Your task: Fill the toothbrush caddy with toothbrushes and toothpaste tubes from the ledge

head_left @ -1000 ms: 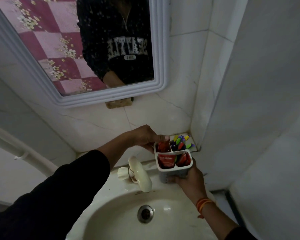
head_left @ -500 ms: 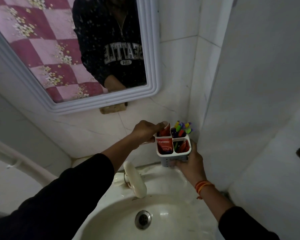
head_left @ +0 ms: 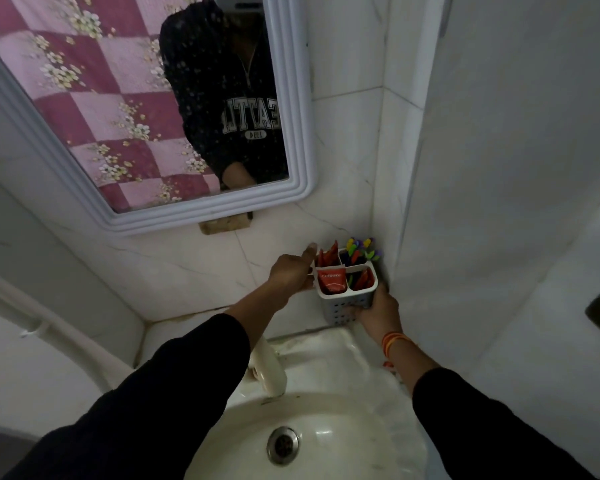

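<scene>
Head view: a white four-compartment caddy (head_left: 347, 292) is held up in the corner where the tiled back wall (head_left: 187, 265) meets the right side wall (head_left: 499, 202), above the back rim of the sink (head_left: 329, 441).

The left hand (head_left: 291, 275) is against the caddy's left side at rim height. Its grip is curled, with the thumb stretched up along the rear-left corner of the rim; the other fingers are hidden behind the hand, so how tightly they close on the caddy cannot be told.

The right hand (head_left: 374, 311) supports the caddy from below and from the right, its fingers wrapped on the perforated lower wall. An orange thread bracelet (head_left: 393, 342) sits on that wrist. Both arms wear black sleeves (head_left: 173, 393).

Inside the caddy, the front-left compartment holds a red toothpaste tube (head_left: 332, 280) marked Colgate. The rear-left compartment holds more red tubes (head_left: 327, 255) standing upright. The rear-right compartment holds a bunch of toothbrushes (head_left: 360, 250) with bright multicoloured ends sticking up above the rim. The front-right compartment holds red and green items, too small to name.

A cream tap (head_left: 269, 370) stands at the sink's back edge, and a white-framed mirror (head_left: 293, 98) hangs on the back wall above.
</scene>
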`<act>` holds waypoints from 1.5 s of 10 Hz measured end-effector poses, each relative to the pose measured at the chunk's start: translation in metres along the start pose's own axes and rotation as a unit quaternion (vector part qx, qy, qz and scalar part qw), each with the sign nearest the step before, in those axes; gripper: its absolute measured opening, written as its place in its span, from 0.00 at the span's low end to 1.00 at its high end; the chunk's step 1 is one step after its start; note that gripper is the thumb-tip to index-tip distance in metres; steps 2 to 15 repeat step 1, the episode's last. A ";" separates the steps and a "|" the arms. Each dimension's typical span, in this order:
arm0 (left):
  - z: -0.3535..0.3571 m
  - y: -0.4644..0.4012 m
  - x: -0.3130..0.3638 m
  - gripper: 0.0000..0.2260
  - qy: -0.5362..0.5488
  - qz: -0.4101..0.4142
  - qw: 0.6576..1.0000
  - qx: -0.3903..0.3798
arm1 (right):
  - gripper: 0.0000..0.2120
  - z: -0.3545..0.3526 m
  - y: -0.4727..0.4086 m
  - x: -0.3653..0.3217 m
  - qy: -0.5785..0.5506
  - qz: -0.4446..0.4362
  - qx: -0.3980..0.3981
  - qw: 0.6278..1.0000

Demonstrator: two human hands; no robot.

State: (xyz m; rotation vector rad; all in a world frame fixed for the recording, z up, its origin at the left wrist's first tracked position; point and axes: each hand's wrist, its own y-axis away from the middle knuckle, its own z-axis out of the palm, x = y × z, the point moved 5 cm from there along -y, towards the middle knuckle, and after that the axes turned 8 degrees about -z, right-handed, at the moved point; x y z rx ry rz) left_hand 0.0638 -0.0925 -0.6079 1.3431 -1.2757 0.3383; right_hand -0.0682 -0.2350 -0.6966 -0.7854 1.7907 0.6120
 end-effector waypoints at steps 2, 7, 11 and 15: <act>-0.013 0.013 -0.006 0.23 -0.069 0.026 0.995 0.074 | 0.34 -0.002 0.014 0.002 0.023 0.019 0.034 0.999; -0.013 0.013 -0.006 0.23 -0.069 0.026 0.995 0.074 | 0.34 -0.002 0.014 0.002 0.023 0.019 0.034 0.999; -0.013 0.013 -0.006 0.23 -0.069 0.026 0.995 0.074 | 0.34 -0.002 0.014 0.002 0.023 0.019 0.034 0.999; -0.013 0.013 -0.006 0.23 -0.069 0.026 0.995 0.074 | 0.34 -0.002 0.014 0.002 0.023 0.019 0.034 0.999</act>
